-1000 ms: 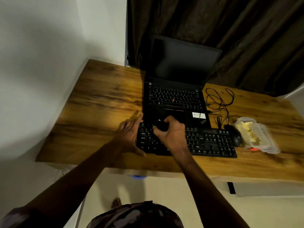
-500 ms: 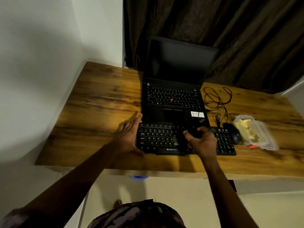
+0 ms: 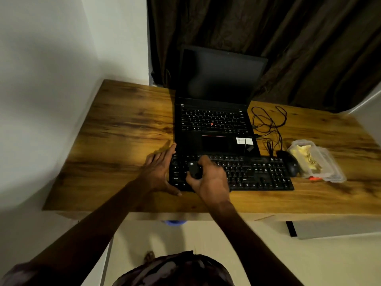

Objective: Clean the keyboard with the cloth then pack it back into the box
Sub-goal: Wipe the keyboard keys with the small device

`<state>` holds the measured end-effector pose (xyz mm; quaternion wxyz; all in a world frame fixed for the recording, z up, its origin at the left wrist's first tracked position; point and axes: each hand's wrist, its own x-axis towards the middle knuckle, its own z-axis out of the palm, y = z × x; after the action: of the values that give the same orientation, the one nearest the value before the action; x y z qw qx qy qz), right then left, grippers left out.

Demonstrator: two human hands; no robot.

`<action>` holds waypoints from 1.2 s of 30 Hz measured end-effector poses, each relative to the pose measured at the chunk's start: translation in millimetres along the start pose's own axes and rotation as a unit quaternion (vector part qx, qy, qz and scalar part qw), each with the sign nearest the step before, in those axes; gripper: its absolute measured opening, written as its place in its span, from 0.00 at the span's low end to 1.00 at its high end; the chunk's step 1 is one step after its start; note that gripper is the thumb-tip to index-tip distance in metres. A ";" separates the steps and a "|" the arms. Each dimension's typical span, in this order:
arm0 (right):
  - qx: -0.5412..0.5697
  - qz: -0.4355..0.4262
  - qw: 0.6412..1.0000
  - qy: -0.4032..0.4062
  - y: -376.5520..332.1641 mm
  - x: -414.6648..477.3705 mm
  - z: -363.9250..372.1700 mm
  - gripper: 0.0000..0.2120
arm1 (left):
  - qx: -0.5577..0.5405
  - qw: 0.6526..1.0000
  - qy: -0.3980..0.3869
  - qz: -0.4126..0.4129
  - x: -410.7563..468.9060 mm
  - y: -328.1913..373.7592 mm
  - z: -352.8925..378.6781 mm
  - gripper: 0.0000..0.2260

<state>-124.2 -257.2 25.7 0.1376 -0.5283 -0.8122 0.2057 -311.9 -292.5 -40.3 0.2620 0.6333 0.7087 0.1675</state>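
A black keyboard [image 3: 257, 174] lies along the near part of the wooden desk [image 3: 123, 131], just in front of an open laptop. My left hand [image 3: 158, 172] grips the keyboard's left end, thumb on the near edge and fingers at the far corner. My right hand [image 3: 208, 178] is closed on a small dark cloth [image 3: 193, 169] pressed onto the keys at the keyboard's left part. No box is in view.
The open black laptop [image 3: 216, 120] stands behind the keyboard. A black mouse [image 3: 288, 164] with a tangled cable [image 3: 268, 124] sits at the keyboard's right end. Beside it lies a clear plastic container [image 3: 317, 162]. A dark curtain hangs behind the desk.
My right hand swept the cloth from the keyboard's left to its middle-right, and is now back at the left part. My left hand has stayed on the keyboard's left end.
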 end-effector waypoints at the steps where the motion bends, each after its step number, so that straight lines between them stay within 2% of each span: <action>1: 0.026 -0.011 1.000 0.001 -8.3 -0.4 4.0 0.15 | 0.003 1.000 -0.002 -0.002 0.1 0.3 -0.7 0.72; 5: 0.119 -0.023 0.992 0.027 -19.0 0.9 14.2 0.15 | 0.000 1.000 -0.006 0.004 -0.7 1.6 -2.3 0.71; 11: 0.244 0.077 0.966 0.042 24.3 5.4 0.1 0.14 | -0.004 1.000 0.004 0.012 -2.0 0.8 -1.3 0.71; 15: 0.228 0.122 0.961 0.099 75.4 1.4 -26.9 0.11 | 0.001 1.000 0.009 0.010 -4.0 5.5 -4.5 0.71; 18: 0.226 0.150 0.953 0.133 115.9 -0.7 -48.0 0.14 | -0.001 1.000 0.003 0.012 -0.5 2.9 -2.0 0.71; 26: 0.316 0.172 0.917 0.174 186.0 -10.3 -82.3 0.15 | -0.048 0.999 -0.005 0.010 0.1 3.1 0.3 0.71; 28: 0.414 0.196 0.870 0.182 200.7 -15.5 -86.7 0.15 | -0.042 0.999 0.004 0.004 0.0 4.9 2.4 0.70; 31: 0.557 0.240 0.783 0.136 220.4 -25.5 -94.0 0.14 | -0.034 0.999 0.034 -0.014 -5.8 11.9 7.3 0.67; 34: 0.696 0.262 0.661 0.100 241.3 -33.0 -104.8 0.07 | 0.006 0.997 0.074 -0.002 -9.0 31.4 18.8 0.60; 36: 0.758 0.259 0.594 0.067 252.1 -36.0 -111.7 0.14 | 0.012 0.996 0.089 -0.001 -7.3 53.3 27.0 0.57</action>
<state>141.7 -179.0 2.6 0.4838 -0.4335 -0.1809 0.7384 -252.6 -294.7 -30.6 0.1902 0.6183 0.7317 0.2148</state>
